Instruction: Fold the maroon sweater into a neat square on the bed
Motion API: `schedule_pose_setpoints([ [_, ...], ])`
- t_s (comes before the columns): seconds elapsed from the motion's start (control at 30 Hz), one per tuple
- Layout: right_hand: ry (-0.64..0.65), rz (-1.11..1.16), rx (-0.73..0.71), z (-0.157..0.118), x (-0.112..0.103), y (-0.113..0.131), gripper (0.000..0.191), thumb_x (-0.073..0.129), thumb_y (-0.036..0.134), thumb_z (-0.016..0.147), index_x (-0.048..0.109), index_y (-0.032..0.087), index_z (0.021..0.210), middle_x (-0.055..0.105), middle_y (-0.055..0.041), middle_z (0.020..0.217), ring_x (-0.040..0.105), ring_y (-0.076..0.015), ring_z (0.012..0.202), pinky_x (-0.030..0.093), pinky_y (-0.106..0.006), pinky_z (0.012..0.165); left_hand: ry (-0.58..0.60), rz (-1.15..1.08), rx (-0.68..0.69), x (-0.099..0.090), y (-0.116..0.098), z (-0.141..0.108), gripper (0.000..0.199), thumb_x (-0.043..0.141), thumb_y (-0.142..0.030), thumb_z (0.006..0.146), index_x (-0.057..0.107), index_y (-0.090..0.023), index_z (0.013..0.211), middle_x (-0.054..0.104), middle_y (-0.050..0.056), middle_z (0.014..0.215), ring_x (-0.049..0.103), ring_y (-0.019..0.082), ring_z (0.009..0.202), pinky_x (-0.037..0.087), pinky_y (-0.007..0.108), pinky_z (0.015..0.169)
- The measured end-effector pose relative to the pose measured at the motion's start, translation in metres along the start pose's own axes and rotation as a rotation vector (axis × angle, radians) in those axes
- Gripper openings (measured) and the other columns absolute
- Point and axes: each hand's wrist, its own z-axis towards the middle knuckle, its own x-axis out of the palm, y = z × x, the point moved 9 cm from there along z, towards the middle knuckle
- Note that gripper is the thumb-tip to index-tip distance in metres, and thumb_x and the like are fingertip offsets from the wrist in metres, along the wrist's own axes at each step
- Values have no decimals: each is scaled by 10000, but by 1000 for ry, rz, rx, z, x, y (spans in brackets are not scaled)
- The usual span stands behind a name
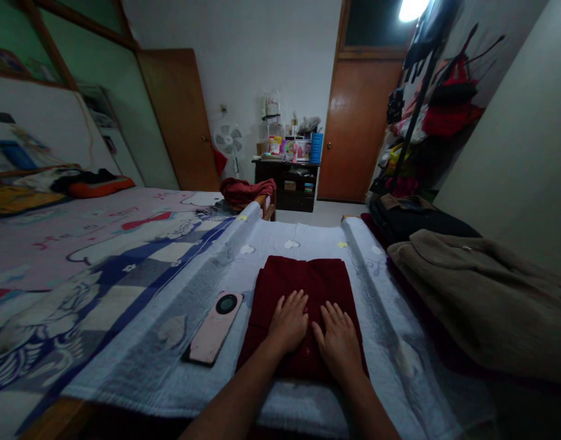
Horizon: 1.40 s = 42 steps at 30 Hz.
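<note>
A dark red garment with buttons (pixel 303 275), folded into a neat rectangle, lies on a pale blue cloth (pixel 289 235). My left hand (pixel 288 321) rests flat on its middle, fingers stretched forward. Just to the right, my right hand (pixel 339 339) is laid palm down on the same garment, its thumb apart from the fingers. Neither hand grips anything. Left of the garment, a phone in a pale pink case (pixel 211 339) lies with its round camera ring upward.
A brown fleece garment (pixel 482 299) and dark folded clothes (pixel 418 217) are piled on the right. On the left is a bed with a patterned blanket (pixel 124 244). Beyond stand a dark cabinet (pixel 285 201), a fan (pixel 228 140) and a wooden door (pixel 360 128).
</note>
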Motion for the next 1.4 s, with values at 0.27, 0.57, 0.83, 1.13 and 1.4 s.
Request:
schedule_pose_setpoints([
  [0.27,-21,-27,17,-3,-6,-7,490,438,422,926,545,166,1330,464,-102,1435,362,-283,1360,250,-462,1107,20,-27,-21,0,1,0,545,331,-394,940,347,-211,1453,289,29,1552,235,205,1429,177,456,1175],
  [0.57,-30,-53,69,-12,-9,-31,488,432,431,924,522,213,1351,419,-76,1472,334,-275,1374,282,-457,1078,40,-29,-32,-3,0,0,558,368,-387,923,343,-215,1453,300,32,1548,226,209,1431,174,460,1176],
  [0.83,-42,-31,72,-13,-7,-32,503,439,445,918,533,192,1342,370,-118,1497,316,-284,1386,307,-443,1071,43,-20,-33,-3,0,0,553,364,-380,926,338,-223,1455,298,42,1549,228,214,1431,178,462,1173],
  [1.13,-30,-57,110,-19,-10,-43,528,445,438,913,493,191,1377,344,-122,1510,315,-279,1387,312,-438,1070,19,-37,-35,-2,0,0,544,359,-384,926,354,-222,1446,305,32,1546,235,206,1429,172,458,1176],
  [1.4,-18,-117,119,-17,-18,-33,472,441,350,907,544,163,1328,402,-133,1473,341,-290,1371,231,-494,1104,9,-36,-34,-5,-1,-1,541,352,-386,929,364,-209,1440,310,30,1544,240,204,1426,176,460,1176],
])
